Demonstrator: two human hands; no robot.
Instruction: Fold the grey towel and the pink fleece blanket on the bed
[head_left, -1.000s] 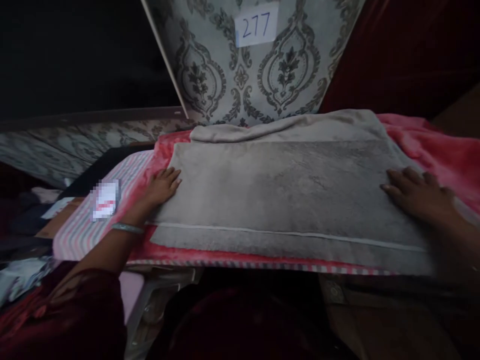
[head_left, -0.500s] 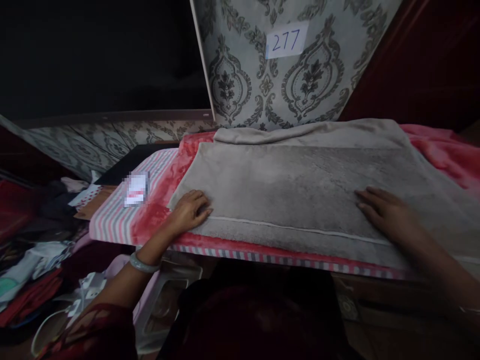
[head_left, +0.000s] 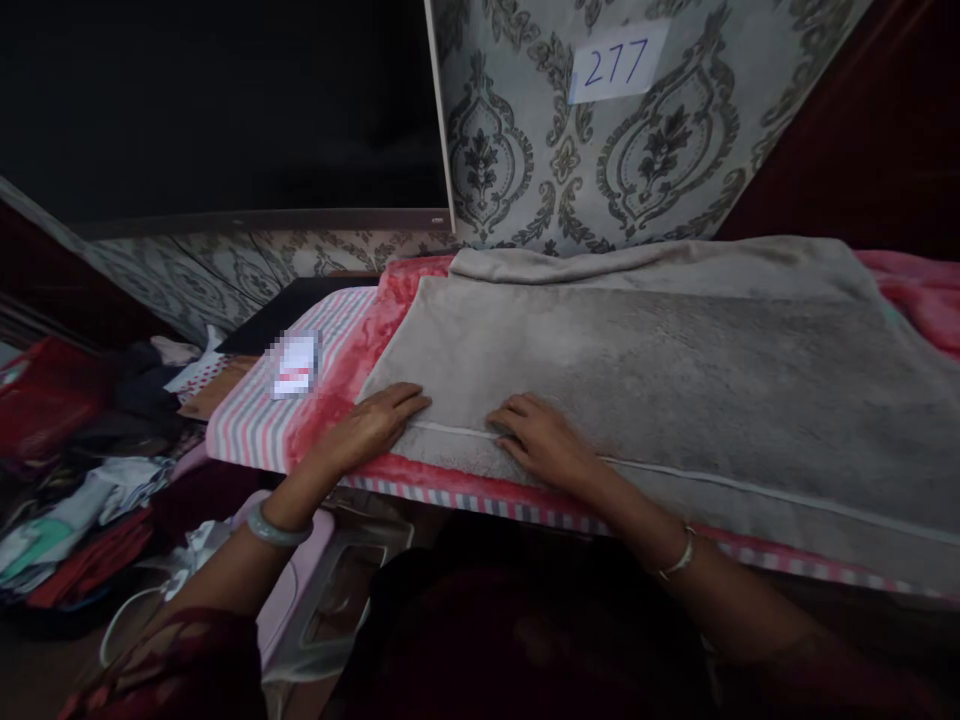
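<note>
A grey plush blanket lies spread out, its near edge folded over along a pale trim line. My left hand rests on its near left corner, fingers stretched out together and pointing right. Close by on the right, my right hand lies palm down on the same trim line, its fingers slightly bent and apart. Neither hand has fabric gripped in it, as far as I can see. Beneath the grey layer is a red plush blanket, showing at the left, front and back right.
A striped cloth covers the ironing-board-like surface, with a small blurred-out item on it. Behind stand a dark television and a patterned wall with a paper marked 277. Piled clothes lie at lower left.
My right hand has slid left across the blanket, close to my left hand. My left hand's fingers have straightened. The view has shifted slightly left.
</note>
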